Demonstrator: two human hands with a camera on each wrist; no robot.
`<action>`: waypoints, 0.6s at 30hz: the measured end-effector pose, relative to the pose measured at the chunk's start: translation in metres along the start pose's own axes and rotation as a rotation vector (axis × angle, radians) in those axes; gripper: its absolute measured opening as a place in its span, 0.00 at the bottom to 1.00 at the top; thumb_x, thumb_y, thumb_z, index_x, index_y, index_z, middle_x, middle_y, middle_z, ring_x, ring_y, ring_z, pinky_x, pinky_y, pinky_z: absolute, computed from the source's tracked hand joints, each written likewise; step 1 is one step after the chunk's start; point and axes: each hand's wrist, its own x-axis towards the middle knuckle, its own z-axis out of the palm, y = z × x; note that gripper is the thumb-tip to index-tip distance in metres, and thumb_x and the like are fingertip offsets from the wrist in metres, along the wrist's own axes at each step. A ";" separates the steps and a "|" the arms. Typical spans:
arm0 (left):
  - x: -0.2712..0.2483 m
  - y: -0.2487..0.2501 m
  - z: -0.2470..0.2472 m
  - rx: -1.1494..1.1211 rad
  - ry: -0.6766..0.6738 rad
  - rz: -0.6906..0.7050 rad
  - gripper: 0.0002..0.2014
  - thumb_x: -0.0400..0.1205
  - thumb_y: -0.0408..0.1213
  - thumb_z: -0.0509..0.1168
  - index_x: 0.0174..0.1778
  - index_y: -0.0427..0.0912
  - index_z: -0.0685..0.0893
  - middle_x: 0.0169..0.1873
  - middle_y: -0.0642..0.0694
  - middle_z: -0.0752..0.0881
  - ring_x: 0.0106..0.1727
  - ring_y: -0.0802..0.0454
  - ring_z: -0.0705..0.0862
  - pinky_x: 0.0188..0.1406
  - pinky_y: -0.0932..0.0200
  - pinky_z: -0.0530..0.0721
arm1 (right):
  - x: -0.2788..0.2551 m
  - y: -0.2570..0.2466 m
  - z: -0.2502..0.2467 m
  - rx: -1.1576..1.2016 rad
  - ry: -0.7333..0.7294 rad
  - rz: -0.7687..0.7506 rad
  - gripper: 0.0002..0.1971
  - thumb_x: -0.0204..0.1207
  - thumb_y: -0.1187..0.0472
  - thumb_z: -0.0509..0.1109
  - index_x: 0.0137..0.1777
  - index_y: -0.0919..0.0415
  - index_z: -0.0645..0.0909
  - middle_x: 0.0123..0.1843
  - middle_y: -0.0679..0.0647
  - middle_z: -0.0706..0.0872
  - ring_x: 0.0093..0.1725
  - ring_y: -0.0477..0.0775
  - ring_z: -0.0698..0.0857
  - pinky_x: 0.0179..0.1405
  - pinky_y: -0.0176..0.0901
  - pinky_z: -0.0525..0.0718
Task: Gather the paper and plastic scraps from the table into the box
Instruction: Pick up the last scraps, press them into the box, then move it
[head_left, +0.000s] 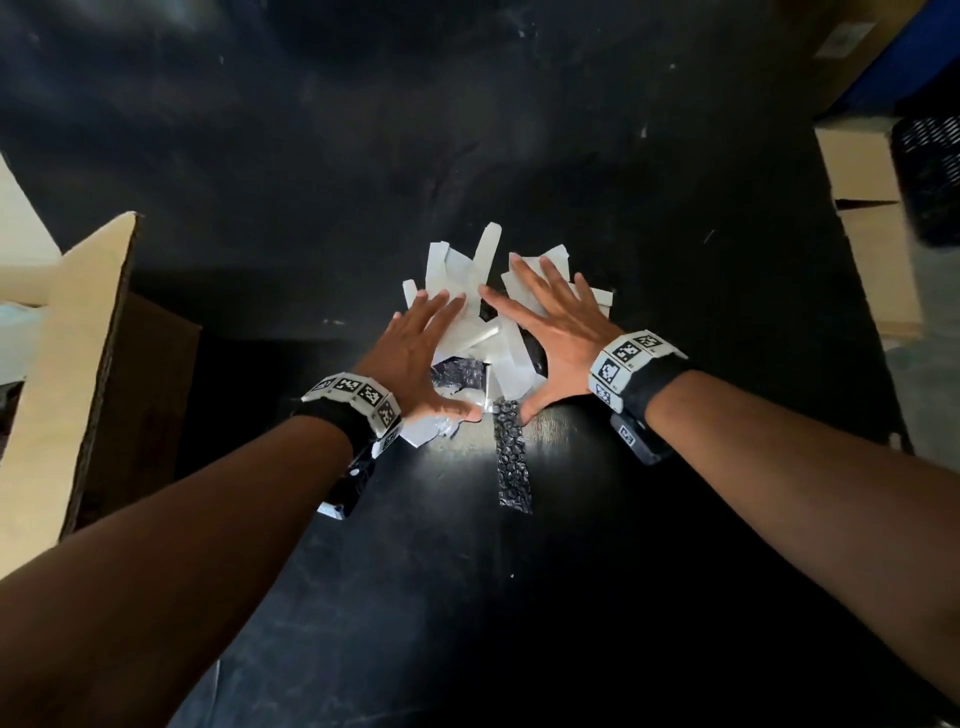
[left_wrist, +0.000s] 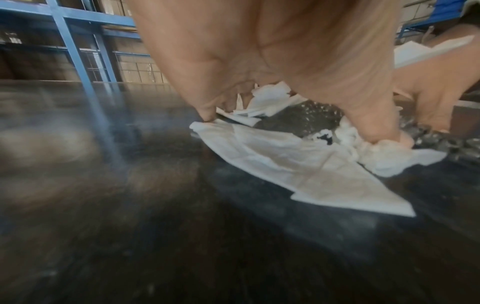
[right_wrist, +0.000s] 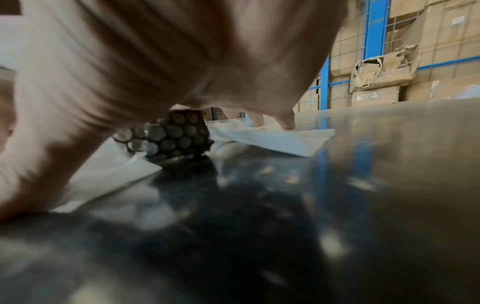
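Observation:
A heap of white paper scraps (head_left: 470, 291) with pieces of bubble wrap lies in the middle of the black table (head_left: 363, 171). My left hand (head_left: 421, 358) lies flat on the heap's left side with straight, spread fingers. My right hand (head_left: 550, 322) lies flat on its right side in the same way. The two thumbs nearly meet at the near edge. A strip of bubble wrap (head_left: 511, 457) sticks out toward me. In the left wrist view my fingertips (left_wrist: 207, 115) press a white sheet (left_wrist: 298, 164). The right wrist view shows bubble wrap (right_wrist: 171, 139) and paper (right_wrist: 272, 139) under the palm.
An open cardboard box (head_left: 78, 364) stands at the table's left edge, its flap raised. At the right edge lie flat cardboard pieces (head_left: 872, 218) and a dark mesh basket (head_left: 930, 176). Blue shelving with cartons (right_wrist: 389, 67) stands beyond the table.

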 end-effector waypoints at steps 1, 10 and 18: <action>0.000 0.000 0.000 0.025 0.022 -0.007 0.71 0.57 0.78 0.74 0.89 0.57 0.40 0.89 0.49 0.42 0.89 0.46 0.38 0.87 0.32 0.48 | 0.004 -0.004 0.001 0.009 0.011 0.010 0.81 0.38 0.21 0.82 0.84 0.29 0.27 0.88 0.53 0.24 0.86 0.69 0.29 0.79 0.86 0.44; 0.005 -0.004 0.008 -0.012 -0.009 0.025 0.50 0.81 0.60 0.69 0.90 0.51 0.45 0.89 0.49 0.39 0.88 0.45 0.36 0.87 0.34 0.54 | 0.023 -0.030 0.000 -0.030 -0.069 0.013 0.58 0.69 0.31 0.76 0.87 0.32 0.36 0.92 0.51 0.39 0.87 0.73 0.38 0.80 0.85 0.46; -0.003 0.019 0.018 -0.086 0.354 -0.100 0.30 0.76 0.27 0.70 0.73 0.55 0.84 0.75 0.57 0.80 0.73 0.55 0.81 0.70 0.40 0.83 | 0.033 -0.048 -0.003 -0.019 0.187 0.021 0.19 0.82 0.69 0.66 0.72 0.60 0.82 0.75 0.59 0.81 0.73 0.66 0.79 0.56 0.64 0.87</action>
